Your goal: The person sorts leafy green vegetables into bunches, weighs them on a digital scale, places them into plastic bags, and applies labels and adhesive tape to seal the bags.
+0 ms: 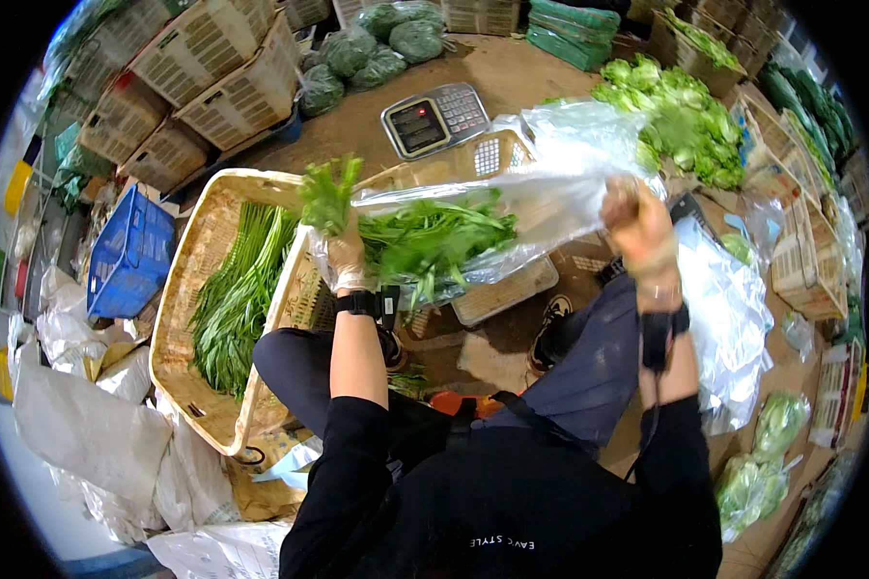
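Note:
My left hand, in a pale glove, is closed around the stem end of a bunch of leafy greens. The cut stems poke up past my fingers, and the leaves stretch rightward over a clear plastic bag. Gathered at the bag's right end, the film meets my right hand, also gloved, smeared by motion, with its fingers bent in around the plastic. More long-stemmed greens lie in a worn yellowish crate left of my knee. Part of a shallow crate shows behind the bag.
A digital scale stands beyond the bag. Lettuce heads are heaped at far right; flat plastic bags lie by my right arm. A blue basket and stacked crates stand left. Bagged vegetables sit near right.

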{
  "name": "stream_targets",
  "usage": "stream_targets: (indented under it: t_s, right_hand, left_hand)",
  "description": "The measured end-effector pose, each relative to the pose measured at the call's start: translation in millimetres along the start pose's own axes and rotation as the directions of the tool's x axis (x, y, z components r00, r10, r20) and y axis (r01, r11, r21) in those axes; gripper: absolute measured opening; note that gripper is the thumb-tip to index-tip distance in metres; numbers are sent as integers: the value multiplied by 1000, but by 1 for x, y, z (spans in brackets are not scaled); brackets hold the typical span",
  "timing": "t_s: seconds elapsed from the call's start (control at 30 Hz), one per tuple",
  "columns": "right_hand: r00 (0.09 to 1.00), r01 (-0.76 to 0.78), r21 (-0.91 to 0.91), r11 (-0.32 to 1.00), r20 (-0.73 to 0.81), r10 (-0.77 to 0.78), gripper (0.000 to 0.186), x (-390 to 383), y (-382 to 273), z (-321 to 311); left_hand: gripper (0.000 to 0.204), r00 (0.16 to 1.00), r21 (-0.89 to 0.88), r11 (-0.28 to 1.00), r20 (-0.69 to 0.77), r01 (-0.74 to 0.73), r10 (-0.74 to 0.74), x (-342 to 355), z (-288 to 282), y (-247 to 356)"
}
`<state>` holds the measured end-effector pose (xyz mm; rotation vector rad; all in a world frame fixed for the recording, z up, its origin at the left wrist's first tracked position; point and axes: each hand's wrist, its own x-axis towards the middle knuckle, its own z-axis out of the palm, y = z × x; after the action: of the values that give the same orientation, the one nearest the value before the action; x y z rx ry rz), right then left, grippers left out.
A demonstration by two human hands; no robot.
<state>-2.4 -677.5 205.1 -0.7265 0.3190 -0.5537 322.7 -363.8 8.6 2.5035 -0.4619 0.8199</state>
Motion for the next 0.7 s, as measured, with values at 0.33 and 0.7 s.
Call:
stream_targets:
  t_s: [0.33, 0.7]
  right_hand:
    - [971, 12, -333, 943, 229, 68, 9, 59, -51, -17]
    - [954, 82, -990, 110, 46, -297, 21, 146, -22, -93]
  left_hand:
    - [47, 812, -393, 733, 447, 556, -376, 30, -7, 100]
    - [75, 389, -391, 5, 919, 921, 63, -41, 45, 114]
